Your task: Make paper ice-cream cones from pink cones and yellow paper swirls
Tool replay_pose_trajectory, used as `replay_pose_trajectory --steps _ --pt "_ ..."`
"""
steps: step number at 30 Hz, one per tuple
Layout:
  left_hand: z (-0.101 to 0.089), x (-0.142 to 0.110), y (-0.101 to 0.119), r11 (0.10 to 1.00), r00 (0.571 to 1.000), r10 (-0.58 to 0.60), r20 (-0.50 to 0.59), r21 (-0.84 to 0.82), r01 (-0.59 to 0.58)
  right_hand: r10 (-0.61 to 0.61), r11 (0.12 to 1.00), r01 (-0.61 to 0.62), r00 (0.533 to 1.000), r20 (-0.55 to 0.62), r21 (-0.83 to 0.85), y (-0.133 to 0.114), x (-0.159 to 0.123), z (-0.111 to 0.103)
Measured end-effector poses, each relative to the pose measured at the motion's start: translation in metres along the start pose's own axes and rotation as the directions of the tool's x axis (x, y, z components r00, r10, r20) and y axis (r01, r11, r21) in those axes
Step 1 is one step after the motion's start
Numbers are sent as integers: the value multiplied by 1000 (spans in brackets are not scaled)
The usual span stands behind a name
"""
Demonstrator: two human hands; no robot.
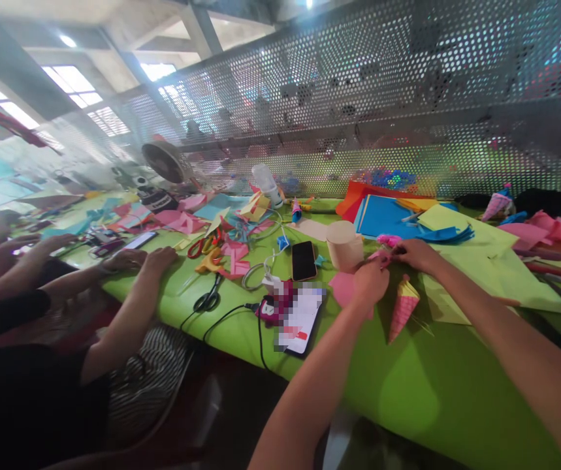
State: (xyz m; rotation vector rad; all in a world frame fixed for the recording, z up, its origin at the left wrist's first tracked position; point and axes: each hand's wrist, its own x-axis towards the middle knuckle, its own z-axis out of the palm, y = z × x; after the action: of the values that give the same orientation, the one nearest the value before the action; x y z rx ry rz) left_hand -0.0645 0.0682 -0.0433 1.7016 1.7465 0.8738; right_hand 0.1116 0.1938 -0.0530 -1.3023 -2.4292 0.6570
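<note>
My left hand (372, 281) and my right hand (416, 254) meet over the green table, fingers pinched together around a small pink paper piece (388, 240). Its exact shape is partly hidden by my fingers. Just below my hands lies a pink paper cone (404, 309) with a grid pattern and a yellow top. A cream-coloured roll (343, 245) stands upright to the left of my left hand. Beneath that hand a flat pink paper sheet (343, 287) rests on the table.
Yellow-green sheets (486, 271) and a blue paper stack (388, 219) lie at right. Two phones, a black one (304, 260) and a lit one (304, 313), lie left of my hands beside cables and black scissors (206, 299). Co-workers' arms (130, 303) rest along the table's left.
</note>
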Motion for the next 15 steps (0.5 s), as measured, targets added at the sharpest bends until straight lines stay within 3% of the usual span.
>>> replay_pose_trajectory --steps 8,15 --pt "-2 0 3 999 999 -31 19 18 30 72 996 -67 993 -94 52 -1 -9 0" --pt "-2 2 1 998 999 -40 26 -43 41 112 937 -61 985 -131 343 5 -21 -9"
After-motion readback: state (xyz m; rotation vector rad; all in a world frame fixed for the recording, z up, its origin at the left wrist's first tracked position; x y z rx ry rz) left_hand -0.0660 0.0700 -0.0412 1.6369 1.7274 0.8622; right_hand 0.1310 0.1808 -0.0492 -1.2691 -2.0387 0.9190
